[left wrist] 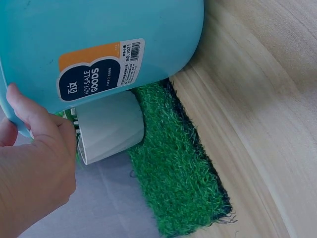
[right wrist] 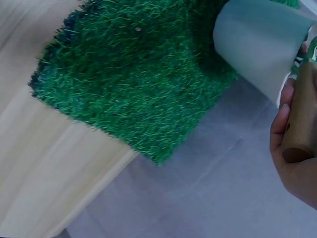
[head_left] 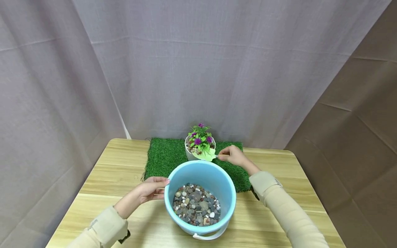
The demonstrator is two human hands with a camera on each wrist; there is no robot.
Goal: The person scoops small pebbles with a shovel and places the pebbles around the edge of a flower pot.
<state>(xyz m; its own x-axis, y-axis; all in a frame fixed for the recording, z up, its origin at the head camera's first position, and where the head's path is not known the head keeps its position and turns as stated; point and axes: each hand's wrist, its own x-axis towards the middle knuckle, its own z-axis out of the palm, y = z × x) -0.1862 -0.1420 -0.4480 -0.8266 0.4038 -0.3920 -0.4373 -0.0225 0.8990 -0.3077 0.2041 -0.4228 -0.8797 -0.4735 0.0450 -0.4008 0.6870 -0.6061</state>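
My left hand (head_left: 152, 190) grips the left rim of a light blue bucket (head_left: 214, 175), thumb over the edge. Inside the bucket lie many mixed pebbles (head_left: 195, 205). Just behind it stands a white pot (head_left: 190, 156) with a purple-flowered plant (head_left: 201, 137) and some pebbles. My right hand (head_left: 232, 156) pinches a small trowel by its wooden handle (right wrist: 301, 119). The trowel's pale green blade (head_left: 208, 155) is at the pot's front right rim, below the leaves. What lies on the blade cannot be made out.
A green artificial grass mat (head_left: 165, 155) lies under the pot on the wooden table (head_left: 108, 179). The bucket's white handle (head_left: 212, 237) hangs down at its front. Grey curtains (head_left: 217, 75) stand behind the table, a brown cloth (head_left: 350, 137) on the right.
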